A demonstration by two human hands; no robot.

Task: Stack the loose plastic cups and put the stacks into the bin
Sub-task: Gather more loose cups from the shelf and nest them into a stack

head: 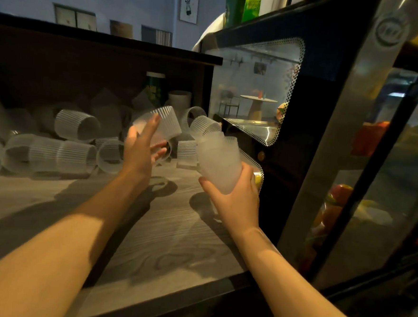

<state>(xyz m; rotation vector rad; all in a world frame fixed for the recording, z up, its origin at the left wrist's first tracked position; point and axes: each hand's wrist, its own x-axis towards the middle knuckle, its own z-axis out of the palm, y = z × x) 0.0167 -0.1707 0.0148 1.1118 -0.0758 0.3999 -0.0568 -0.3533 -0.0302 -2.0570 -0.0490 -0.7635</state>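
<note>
- Writing on green bottle (252,4) atop display case (329,117): too blurred to read.
- L hand (142,148): fingers spread, loosely holding single ribbed cup (163,125).
- R hand (234,199): fingers wrapped round cup stack (219,161).

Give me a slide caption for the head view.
Left hand holds a ribbed plastic cup beside the cup stack gripped in the right hand.

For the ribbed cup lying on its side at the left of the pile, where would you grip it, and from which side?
Grip the ribbed cup around its ribbed wall, coming from above. It lies on its side with its mouth facing right, so the rounded wall is on top and exposed. Other loose cups crowd in front of it, so a low approach looks blocked.
</note>
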